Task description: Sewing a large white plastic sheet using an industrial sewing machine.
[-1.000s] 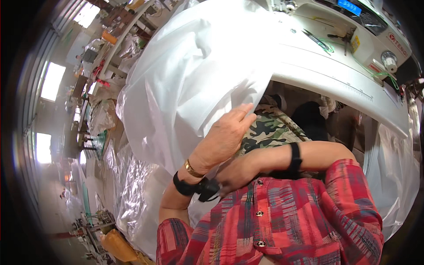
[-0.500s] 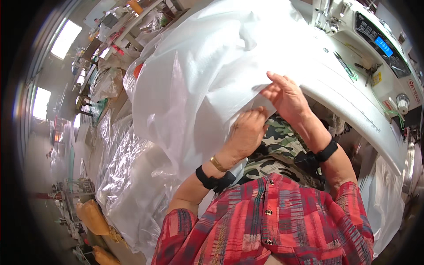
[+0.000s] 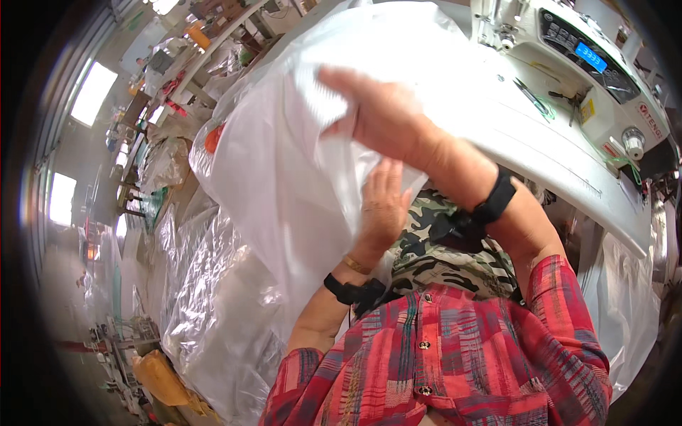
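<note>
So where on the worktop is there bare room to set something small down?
The white worktop looks free between the slim tool with green on it and the curved front edge. Crowded: beside the sewing machine, where dark tools lie, and leftward, where the white sheet spreads beneath the right hand. Glare hides the sheet's boundary.

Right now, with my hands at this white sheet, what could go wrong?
The white sheet hangs past the table, so its weight might drag it down. The slim dark tool lying on the table could snag it. The black strap behind the right hand might catch a loose fold.
</note>
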Motion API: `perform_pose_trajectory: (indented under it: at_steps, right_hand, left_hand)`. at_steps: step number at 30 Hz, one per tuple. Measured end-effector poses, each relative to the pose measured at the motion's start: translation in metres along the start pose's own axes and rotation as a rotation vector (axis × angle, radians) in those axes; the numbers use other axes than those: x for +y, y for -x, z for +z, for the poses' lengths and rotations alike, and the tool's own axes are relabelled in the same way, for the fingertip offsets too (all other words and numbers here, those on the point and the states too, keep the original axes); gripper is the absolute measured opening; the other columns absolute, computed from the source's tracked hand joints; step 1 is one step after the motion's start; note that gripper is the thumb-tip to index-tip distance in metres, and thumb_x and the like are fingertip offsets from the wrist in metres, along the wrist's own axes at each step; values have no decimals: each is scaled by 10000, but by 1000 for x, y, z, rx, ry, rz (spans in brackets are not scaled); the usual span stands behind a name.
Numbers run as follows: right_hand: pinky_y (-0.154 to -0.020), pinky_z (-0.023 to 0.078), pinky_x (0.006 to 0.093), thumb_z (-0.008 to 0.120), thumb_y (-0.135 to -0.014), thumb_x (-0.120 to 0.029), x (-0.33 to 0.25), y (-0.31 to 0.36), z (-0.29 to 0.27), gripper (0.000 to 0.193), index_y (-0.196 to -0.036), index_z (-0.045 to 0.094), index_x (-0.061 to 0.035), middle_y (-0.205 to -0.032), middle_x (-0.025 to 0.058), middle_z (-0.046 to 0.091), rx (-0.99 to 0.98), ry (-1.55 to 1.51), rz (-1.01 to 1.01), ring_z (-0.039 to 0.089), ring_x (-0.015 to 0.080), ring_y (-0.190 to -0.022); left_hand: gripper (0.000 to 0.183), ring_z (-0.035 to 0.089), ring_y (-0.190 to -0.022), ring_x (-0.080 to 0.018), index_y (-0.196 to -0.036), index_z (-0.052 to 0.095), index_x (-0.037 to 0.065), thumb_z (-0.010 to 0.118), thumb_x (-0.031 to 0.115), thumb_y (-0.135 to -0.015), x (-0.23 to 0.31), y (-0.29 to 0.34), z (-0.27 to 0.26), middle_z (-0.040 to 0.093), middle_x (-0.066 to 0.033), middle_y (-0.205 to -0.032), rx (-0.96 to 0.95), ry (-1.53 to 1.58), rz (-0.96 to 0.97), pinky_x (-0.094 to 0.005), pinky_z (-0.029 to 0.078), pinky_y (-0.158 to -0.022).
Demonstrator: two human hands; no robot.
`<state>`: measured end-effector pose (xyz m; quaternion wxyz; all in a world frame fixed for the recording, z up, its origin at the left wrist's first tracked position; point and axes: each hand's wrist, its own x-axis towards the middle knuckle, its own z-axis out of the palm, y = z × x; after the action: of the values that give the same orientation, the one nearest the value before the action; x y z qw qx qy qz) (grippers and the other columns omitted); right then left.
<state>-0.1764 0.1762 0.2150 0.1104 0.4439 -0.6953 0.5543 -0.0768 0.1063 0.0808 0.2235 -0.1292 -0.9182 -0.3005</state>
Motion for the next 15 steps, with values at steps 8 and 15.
perform_pose_trajectory:
  at_steps: [8, 15]
  right_hand:
    - [-839, 516, 307, 612, -960, -293, 10, 28, -39, 412, -1217, 574, 28, -1015, 87, 658, -258, -840, 446, 623, 176, -916]
    - [-542, 419, 253, 660, -934, -295, 66, 165, -23, 327, -734, 598, -43, -641, -2, 554, 214, -498, 765, 519, 75, -568]
  left_hand:
    - [573, 411, -1310, -385, -1383, 429, -34, 659, 93, -874, -23, 2, -21, 438, -225, -1392, 201, -112, -37, -451, 378, -1071]
    - [523, 474, -1187, -409, -1305, 465, -36, 668, 101, -843, -62, 31, -17, 464, -255, -1319, 70, -333, -273, -467, 445, -940]
